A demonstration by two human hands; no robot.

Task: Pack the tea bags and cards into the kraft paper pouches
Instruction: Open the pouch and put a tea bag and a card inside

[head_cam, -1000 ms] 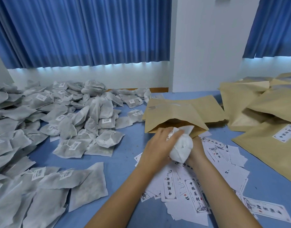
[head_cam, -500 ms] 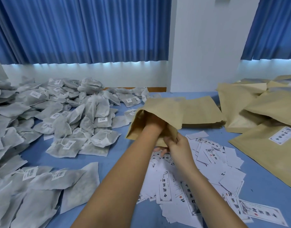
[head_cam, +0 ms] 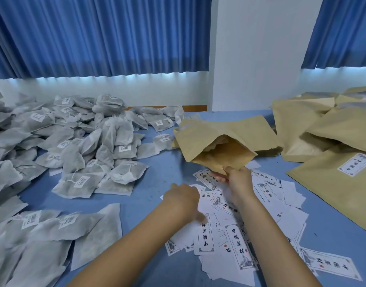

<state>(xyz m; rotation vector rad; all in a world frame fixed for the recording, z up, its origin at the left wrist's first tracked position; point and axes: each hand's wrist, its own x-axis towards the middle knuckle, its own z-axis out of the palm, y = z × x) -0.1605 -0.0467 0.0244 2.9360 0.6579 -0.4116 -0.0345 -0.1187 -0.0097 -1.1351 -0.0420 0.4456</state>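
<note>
Head view centres on the pouch [head_cam: 219, 154], a brown paper one lying just right of the middle of the frame with its mouth gaping toward me. My right hand [head_cam: 239, 182] pinches the near lip of that mouth, thumb on top and fingers [head_cam: 219, 179] underneath. I judge this keeps the opening spread and stops the pouch sliding while my other hand fetches. Something pale shows inside, but I cannot tell what it is.

My left hand [head_cam: 182, 200] is lowered onto the cards [head_cam: 232, 233], white printed slips scattered over the tabletop [head_cam: 157, 179] in the lower middle of the frame. Its fingers curl downward out of sight, so I cannot tell whether they have hold of a card or only touch the heap. The cards lie right below the pouch mouth, so the reach from one to the other is short.

Behind the open pouch, touching it, lies a flat stack of empty pouches [head_cam: 258, 127]. Loose tea bags [head_cam: 91, 146] are heaped across the left half of the frame. Bulkier labelled pouches [head_cam: 339, 183] pile up at the right edge, apparently the finished ones. Blue curtains [head_cam: 95, 34] hang across the top.
</note>
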